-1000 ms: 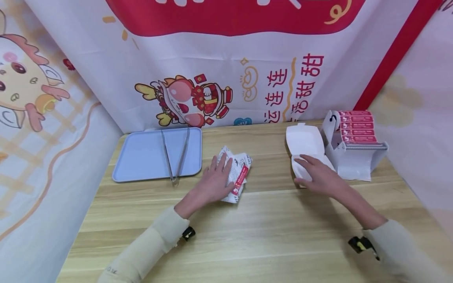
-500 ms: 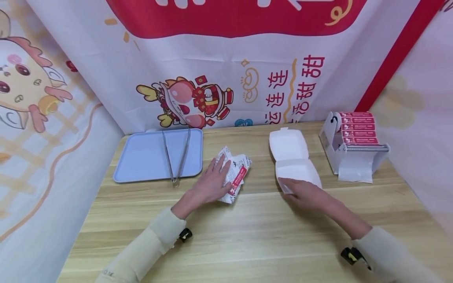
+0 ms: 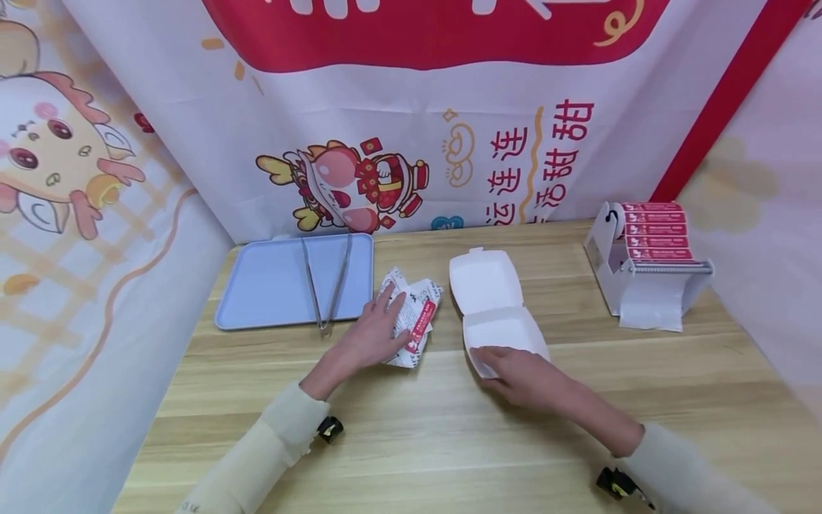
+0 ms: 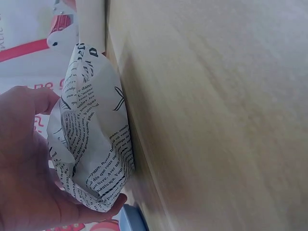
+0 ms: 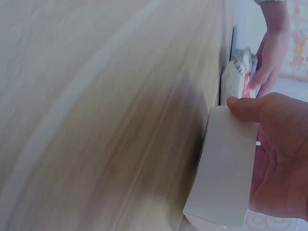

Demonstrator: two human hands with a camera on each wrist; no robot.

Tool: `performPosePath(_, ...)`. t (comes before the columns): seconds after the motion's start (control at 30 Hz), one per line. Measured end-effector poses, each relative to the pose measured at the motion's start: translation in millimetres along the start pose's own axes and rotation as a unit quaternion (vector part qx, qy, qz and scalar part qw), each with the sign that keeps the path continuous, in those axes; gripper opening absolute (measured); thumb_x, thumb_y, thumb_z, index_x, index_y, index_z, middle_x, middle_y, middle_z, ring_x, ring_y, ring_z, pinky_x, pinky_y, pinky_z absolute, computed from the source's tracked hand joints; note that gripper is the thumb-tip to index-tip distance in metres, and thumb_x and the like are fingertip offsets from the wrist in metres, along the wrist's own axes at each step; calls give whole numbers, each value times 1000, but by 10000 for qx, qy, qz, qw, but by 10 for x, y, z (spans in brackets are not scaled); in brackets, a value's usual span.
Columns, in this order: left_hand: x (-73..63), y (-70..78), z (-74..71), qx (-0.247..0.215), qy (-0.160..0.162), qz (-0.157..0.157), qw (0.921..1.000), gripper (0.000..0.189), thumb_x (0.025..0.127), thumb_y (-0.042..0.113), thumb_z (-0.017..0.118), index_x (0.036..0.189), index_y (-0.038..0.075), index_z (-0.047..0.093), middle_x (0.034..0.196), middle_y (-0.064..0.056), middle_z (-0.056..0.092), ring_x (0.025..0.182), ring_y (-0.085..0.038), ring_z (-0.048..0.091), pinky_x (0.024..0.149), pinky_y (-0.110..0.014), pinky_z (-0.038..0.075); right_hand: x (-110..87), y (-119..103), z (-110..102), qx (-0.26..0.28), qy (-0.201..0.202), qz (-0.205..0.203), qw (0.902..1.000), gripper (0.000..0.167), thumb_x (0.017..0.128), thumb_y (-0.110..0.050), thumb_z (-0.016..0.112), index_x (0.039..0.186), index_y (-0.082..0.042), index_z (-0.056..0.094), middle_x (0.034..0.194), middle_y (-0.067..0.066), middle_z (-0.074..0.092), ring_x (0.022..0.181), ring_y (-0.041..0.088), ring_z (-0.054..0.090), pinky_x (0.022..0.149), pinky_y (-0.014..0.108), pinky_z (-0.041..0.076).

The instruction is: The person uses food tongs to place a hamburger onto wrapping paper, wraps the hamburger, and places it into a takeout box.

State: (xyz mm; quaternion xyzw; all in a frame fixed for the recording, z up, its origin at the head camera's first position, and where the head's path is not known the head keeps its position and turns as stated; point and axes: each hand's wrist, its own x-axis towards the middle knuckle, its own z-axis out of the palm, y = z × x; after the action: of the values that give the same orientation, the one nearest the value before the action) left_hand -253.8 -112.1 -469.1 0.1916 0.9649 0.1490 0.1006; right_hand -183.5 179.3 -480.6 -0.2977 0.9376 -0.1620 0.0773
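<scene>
My left hand (image 3: 374, 334) lies over a paper-wrapped packet (image 3: 411, 325) with newspaper print and a red label, near the middle of the table. In the left wrist view the thumb and fingers reach round opposite sides of this packet (image 4: 94, 134). To its right, an open white clamshell takeout box (image 3: 486, 282) lies with its lid folded back toward the wall. My right hand (image 3: 523, 375) grips the box's near left corner. The right wrist view has the thumb (image 5: 248, 108) on the outer wall of the box (image 5: 224, 166); the fingers are mostly hidden behind it.
A blue tray (image 3: 266, 285) stands at the back left, with metal tongs (image 3: 315, 289) lying across it, their end past the near rim. At the back right is a label dispenser (image 3: 648, 275) with a red label roll. A printed cloth wall (image 3: 398, 100) borders the table (image 3: 411, 442).
My right hand has taken hold of the takeout box and slid it left, away from the label dispenser and closer to the packet. My left hand and the packet have shifted slightly left.
</scene>
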Motion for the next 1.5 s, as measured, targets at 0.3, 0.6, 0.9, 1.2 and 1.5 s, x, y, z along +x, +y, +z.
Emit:
performPosePath(0.3, -38, -83, -37, -282, 40, -177, 9994, 80, 96, 48, 58, 160, 19, 22, 169, -11, 1, 144, -47, 31, 112, -62, 38, 94, -206, 26, 214, -95, -106, 9997, 60, 94, -33, 68, 143, -4, 52, 139, 16, 60, 125, 32, 60, 97, 49, 54)
performPosePath(0.6, -75, -190, -66, -535, 85, -252, 9982, 78, 95, 49, 59, 159, 22, 24, 169, -14, -1, 148, -48, 23, 115, -65, 31, 105, -192, -111, 197, -82, 62, 9998, 60, 92, -40, 70, 137, -3, 58, 139, 17, 60, 125, 33, 60, 100, 49, 53)
performPosePath(0.9, -129, -214, -80, -808, 130, -78, 9966, 68, 100, 42, 53, 159, 19, 27, 168, -18, 2, 147, -49, 25, 114, -65, 32, 112, -74, -25, 217, -127, -325, 9992, 48, 93, -34, 70, 127, -1, 64, 127, 16, 68, 117, 31, 65, 97, 47, 55)
performPosePath(1.2, -92, -300, -134, -1025, 45, 225, 9945, 69, 99, 37, 57, 158, 18, 29, 167, -18, 6, 137, -43, 46, 106, -59, 45, 144, -46, -88, 366, -371, -54, 9986, 54, 90, -40, 71, 129, -3, 64, 129, 14, 67, 119, 30, 64, 98, 47, 54)
performPosePath(1.5, -8, -295, -134, -1366, -6, 19, 9906, 71, 93, 41, 66, 154, 19, 36, 168, -18, 5, 145, -46, 32, 111, -64, 37, 129, -46, -145, 449, -533, 91, 9975, 59, 90, -43, 71, 135, -5, 60, 135, 13, 64, 124, 30, 61, 102, 48, 52)
